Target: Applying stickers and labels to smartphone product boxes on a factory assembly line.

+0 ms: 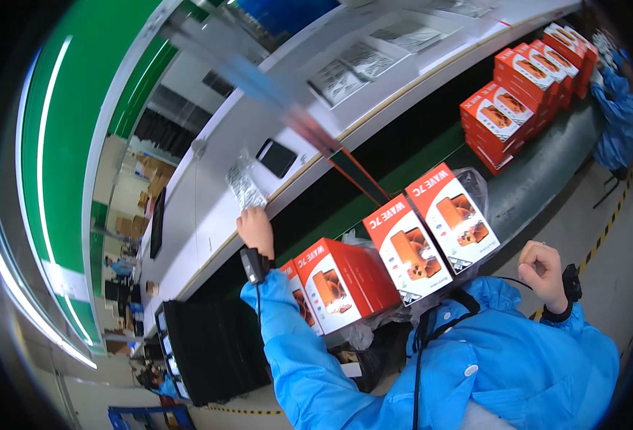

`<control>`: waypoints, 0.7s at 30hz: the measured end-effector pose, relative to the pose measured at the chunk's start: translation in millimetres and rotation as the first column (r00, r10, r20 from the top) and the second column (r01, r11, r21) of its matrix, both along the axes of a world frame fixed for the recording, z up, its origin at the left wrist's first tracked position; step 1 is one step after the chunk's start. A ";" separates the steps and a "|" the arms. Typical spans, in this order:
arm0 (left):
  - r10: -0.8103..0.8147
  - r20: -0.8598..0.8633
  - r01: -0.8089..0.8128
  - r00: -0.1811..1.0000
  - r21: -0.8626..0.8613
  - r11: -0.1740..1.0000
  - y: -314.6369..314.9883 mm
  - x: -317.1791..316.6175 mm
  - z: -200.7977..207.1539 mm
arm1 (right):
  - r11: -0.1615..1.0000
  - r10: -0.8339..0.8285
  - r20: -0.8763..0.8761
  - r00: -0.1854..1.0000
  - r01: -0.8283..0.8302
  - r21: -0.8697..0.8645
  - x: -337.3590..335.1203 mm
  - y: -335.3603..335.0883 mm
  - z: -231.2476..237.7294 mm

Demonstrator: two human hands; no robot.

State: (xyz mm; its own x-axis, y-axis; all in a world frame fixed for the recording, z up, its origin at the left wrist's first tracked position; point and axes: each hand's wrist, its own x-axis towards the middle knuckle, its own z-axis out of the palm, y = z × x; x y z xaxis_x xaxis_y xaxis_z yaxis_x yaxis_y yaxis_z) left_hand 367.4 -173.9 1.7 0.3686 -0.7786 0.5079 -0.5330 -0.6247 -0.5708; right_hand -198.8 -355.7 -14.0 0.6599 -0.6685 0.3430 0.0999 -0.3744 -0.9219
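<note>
From the middle of the view, the packet (245, 189), clear film with a silvery look, lies on the white table (205, 208) at about 10 o'clock, close to the table's edge. The left hand (255, 231) is at 9 o'clock, its fingertips at the packet's near end. Its fingers are bent in toward the packet, but I cannot tell whether this grip pinches the film or only presses on it. The right hand (544, 272), at between 3 and 4 o'clock, has a narrow, curled grip with nothing showing in it, apart from the boxes (408, 251) at 4 o'clock.

A black device (276, 158) lies just beside the packet at 11 o'clock; more silvery packs (336, 80) lie further off, towards 12 o'clock. Another stack of boxes (506, 122) stands at 2 o'clock, near a co-worker's sleeve (617, 118).

The packet looks light and limp, and its glossy film may be slippery and crease easily. What it contains is too small to tell. The near end, by the fingertips, seems the best place for a flat, gentle pinch, with a second hold at the far end should it sag.
</note>
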 end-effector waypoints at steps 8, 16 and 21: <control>0.021 0.035 -0.023 0.999 0.063 0.998 -4.2 16.4 -4.2 | 0.987 -0.026 0.052 0.998 0.018 0.158 -4.0 3.6 -5.2; -0.056 -0.222 0.023 0.974 -0.149 0.989 -10.3 13.3 16.5 | 0.990 -0.034 0.021 0.999 0.031 0.140 -5.0 2.0 -9.1; -0.145 -0.179 0.134 0.973 -0.073 0.988 -6.8 22.5 4.6 | 0.984 -0.033 -0.021 0.999 0.036 0.174 -8.9 2.9 -14.1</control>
